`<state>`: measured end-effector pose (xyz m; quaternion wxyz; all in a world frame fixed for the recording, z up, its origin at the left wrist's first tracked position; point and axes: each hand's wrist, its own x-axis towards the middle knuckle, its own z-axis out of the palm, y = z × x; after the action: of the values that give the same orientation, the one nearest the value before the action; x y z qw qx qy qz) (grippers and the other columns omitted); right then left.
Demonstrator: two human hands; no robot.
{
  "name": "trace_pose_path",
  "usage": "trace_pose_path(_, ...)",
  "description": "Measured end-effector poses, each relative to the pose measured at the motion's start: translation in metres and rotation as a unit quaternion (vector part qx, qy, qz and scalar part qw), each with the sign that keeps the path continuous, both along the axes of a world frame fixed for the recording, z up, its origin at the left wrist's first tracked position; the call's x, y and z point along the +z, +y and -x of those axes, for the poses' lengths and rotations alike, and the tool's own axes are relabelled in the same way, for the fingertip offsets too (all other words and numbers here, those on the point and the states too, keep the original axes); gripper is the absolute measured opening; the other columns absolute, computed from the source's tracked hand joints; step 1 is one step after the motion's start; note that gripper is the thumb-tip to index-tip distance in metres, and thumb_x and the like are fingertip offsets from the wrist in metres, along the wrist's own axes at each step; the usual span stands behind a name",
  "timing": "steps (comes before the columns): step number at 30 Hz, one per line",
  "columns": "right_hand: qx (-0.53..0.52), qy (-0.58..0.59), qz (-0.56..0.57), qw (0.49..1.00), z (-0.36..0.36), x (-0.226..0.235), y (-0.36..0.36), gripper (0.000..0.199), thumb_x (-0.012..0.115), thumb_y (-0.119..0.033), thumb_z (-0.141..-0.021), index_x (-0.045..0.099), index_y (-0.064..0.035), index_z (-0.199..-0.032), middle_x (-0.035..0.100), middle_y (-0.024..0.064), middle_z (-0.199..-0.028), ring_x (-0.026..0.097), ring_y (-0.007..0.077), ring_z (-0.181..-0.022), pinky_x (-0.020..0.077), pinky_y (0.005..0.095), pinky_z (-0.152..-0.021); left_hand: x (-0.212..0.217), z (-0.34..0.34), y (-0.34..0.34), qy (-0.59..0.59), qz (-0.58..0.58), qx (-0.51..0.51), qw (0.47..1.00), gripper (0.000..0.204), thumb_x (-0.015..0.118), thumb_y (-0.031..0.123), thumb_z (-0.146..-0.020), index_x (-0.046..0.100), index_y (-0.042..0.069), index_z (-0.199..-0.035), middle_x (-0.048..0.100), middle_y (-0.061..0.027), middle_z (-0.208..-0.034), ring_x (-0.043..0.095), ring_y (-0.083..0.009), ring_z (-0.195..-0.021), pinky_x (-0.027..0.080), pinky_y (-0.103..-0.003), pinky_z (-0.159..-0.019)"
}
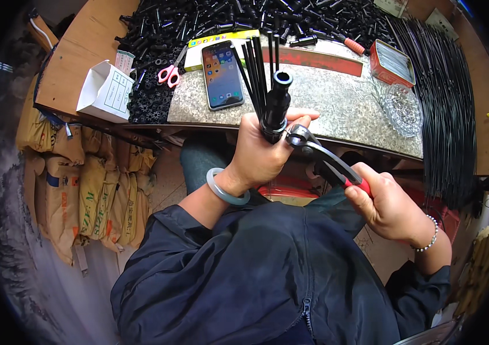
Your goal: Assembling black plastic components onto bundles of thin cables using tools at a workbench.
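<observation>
My left hand (pixel 257 154) is wrapped round a black tubular part (pixel 277 102), its open round end tilted up toward me. Several thin black rods (pixel 252 75) fan out from beside the tube, pointing away over the table. In my right hand (pixel 387 202) is a pair of pliers (pixel 332 160) with red grips. The jaws of the pliers are at the lower end of the tube, close by my left fingertips. What the jaws grip there is too small to make out. Both hands are above my lap, at the table's near edge.
On the speckled tabletop (pixel 336 98) lie a phone (pixel 224 80), pink-handled scissors (pixel 169 75), a red strip (pixel 313 60), a red tin (pixel 392 63) and a glass dish (pixel 402 109) of small pieces. Black tubes (pixel 198 17) heap behind; long black rods (pixel 448 109) line the right. Sacks (pixel 86 201) stand at left.
</observation>
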<state>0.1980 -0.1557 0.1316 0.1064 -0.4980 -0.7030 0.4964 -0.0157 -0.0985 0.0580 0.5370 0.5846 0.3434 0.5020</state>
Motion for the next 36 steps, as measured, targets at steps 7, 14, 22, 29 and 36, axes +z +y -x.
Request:
trace_pose_path(7, 0.006, -0.018, -0.064, 0.998, 0.01, -0.005, 0.005, 0.025, 0.054, -0.02, -0.092, 0.047, 0.0008, -0.103, 0.05, 0.0155, -0.066, 0.051, 0.0319, -0.06, 0.0414, 0.0343, -0.059, 0.001, 0.01, 0.002, 0.031, -0.114, 0.071, 0.991, 0.015, 0.061, 0.003, -0.086, 0.07, 0.001, -0.099, 0.053, 0.006, -0.062, 0.041, -0.0007, -0.056, 0.032, -0.02, -0.049)
trace_pose_path(14, -0.113, -0.303, -0.327, 0.888, -0.028, -0.103, 0.038, 0.042, 0.059, -0.021, -0.087, 0.045, -0.0044, -0.123, 0.053, 0.0167, -0.101, 0.056, 0.0356, -0.088, 0.0462, 0.0403, -0.076, 0.017, 0.042, 0.012, -0.278, 0.039, -0.017, 0.96, 0.03, 0.045, 0.013, -0.097, 0.05, -0.006, -0.119, 0.029, 0.0064, -0.049, 0.027, -0.0034, -0.037, 0.029, -0.02, -0.039)
trace_pose_path(22, -0.014, -0.029, -0.368, 0.929, 0.027, -0.087, -0.012, 0.033, 0.07, -0.013, -0.074, 0.058, -0.0022, -0.104, 0.059, 0.0165, -0.097, 0.055, 0.0353, -0.095, 0.0443, 0.041, -0.084, 0.016, 0.058, -0.027, -0.092, -0.083, 0.123, 0.985, 0.028, 0.047, 0.016, -0.097, 0.055, -0.007, -0.11, 0.049, -0.0026, -0.059, 0.048, -0.0117, -0.049, 0.044, -0.024, -0.048)
trace_pose_path(29, -0.207, 0.495, -0.158, 0.829, 0.047, -0.107, -0.059, 0.095, 0.068, -0.064, -0.068, 0.033, -0.0065, -0.135, 0.047, 0.017, -0.128, 0.047, 0.0317, -0.117, 0.0361, 0.0442, -0.1, -0.013, 0.031, -0.074, -0.569, 0.16, -0.066, 0.804, 0.048, 0.039, 0.053, -0.092, 0.049, 0.012, -0.068, 0.06, -0.0127, -0.111, 0.056, -0.0268, -0.107, 0.042, -0.044, -0.097)
trace_pose_path(36, -0.184, 0.574, -0.205, 0.771, 0.036, -0.095, -0.036, 0.03, 0.054, -0.027, -0.093, 0.053, -0.0049, -0.072, 0.06, 0.0101, -0.067, 0.058, 0.0217, -0.063, 0.0489, 0.0407, -0.065, -0.05, 0.01, -0.094, -0.087, 0.331, -0.308, 0.888, 0.027, 0.056, 0.032, -0.093, 0.059, 0.005, -0.092, 0.063, -0.0032, -0.075, 0.062, -0.0129, -0.064, 0.05, -0.023, -0.063)
